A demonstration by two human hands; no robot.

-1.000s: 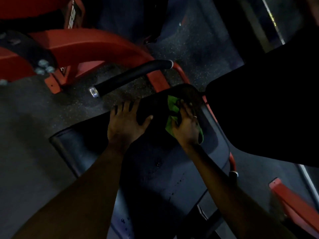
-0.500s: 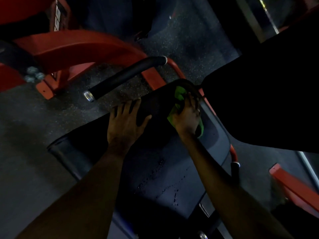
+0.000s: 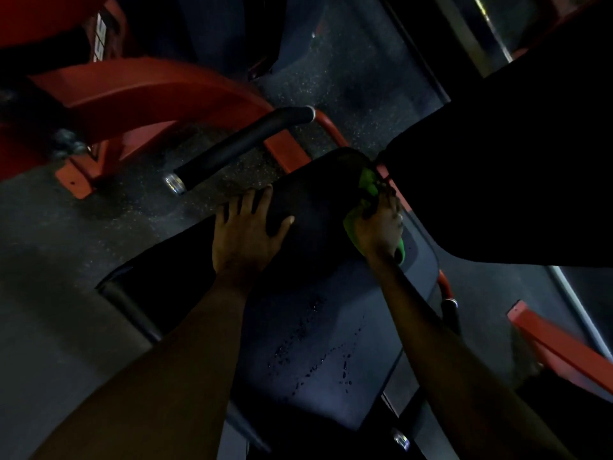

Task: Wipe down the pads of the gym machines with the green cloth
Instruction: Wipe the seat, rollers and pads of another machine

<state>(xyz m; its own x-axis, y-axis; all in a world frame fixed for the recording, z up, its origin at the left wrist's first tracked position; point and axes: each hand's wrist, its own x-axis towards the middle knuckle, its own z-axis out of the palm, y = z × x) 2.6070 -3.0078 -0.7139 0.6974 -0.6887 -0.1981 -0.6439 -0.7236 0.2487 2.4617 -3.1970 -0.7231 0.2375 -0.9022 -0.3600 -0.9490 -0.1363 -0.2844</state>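
On the far right corner of the dark seat pad (image 3: 331,293), the green cloth (image 3: 368,184) is pressed down by the right hand (image 3: 378,227), whose fingers are bent over the bunched fabric and grip it against the padding. Green folds are seen ahead of the fingertips and again under the heel of the palm, at the pad's right edge. This corner lies just beside the lower edge of a large black back pad (image 3: 514,161), which fills the upper right of the view. The left hand (image 3: 245,234) is laid flat on the seat pad near its far left edge, with fingers straight and spread and the thumb set out to the side; nothing is held in it. Scattered wet drops (image 3: 315,356) are seen on the nearer part of the pad, between the two forearms. Beyond the left hand, a black foam-covered handle (image 3: 238,147) with a metal end cap is carried on a red machine frame (image 3: 149,91) above the speckled dark floor (image 3: 49,227). A further red bar (image 3: 557,346) is seen at the lower right, well apart from the hands.
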